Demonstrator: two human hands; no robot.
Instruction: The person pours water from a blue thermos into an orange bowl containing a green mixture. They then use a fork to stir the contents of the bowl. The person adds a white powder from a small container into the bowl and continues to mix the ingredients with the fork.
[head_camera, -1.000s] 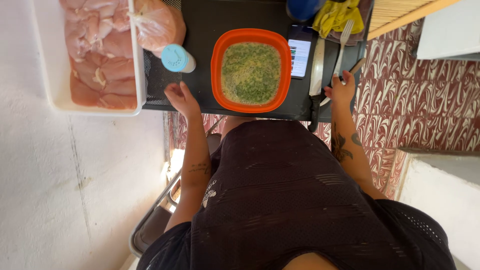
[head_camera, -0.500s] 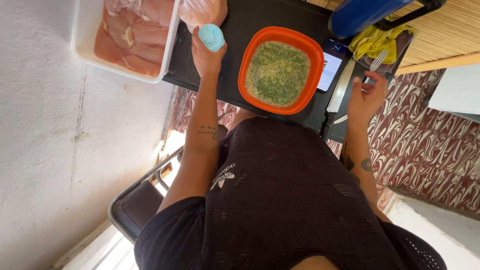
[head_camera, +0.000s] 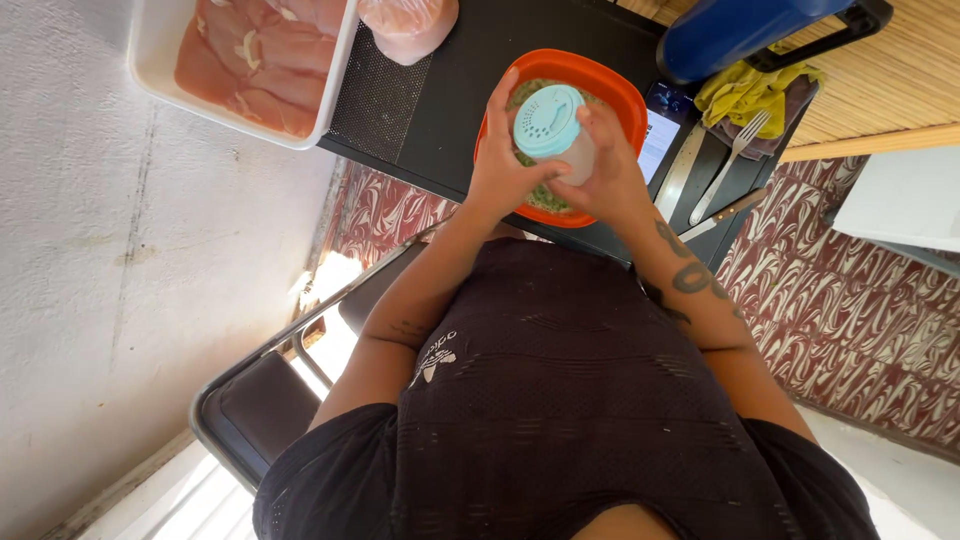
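A single shaker jar with a pale blue perforated lid (head_camera: 548, 125) sits between the two hands, raised over the one orange bowl (head_camera: 610, 85) of green mixture on the black table (head_camera: 450, 110). The left hand (head_camera: 500, 170) curls closed around the jar's left side; the right hand (head_camera: 605, 170) wraps its right side, fingers on the lid rim. Far left, one white tray (head_camera: 160, 60) holds raw meat. One fork (head_camera: 730, 155) lies to the right.

Both hands (head_camera: 555, 165) raised together, fingers curled.
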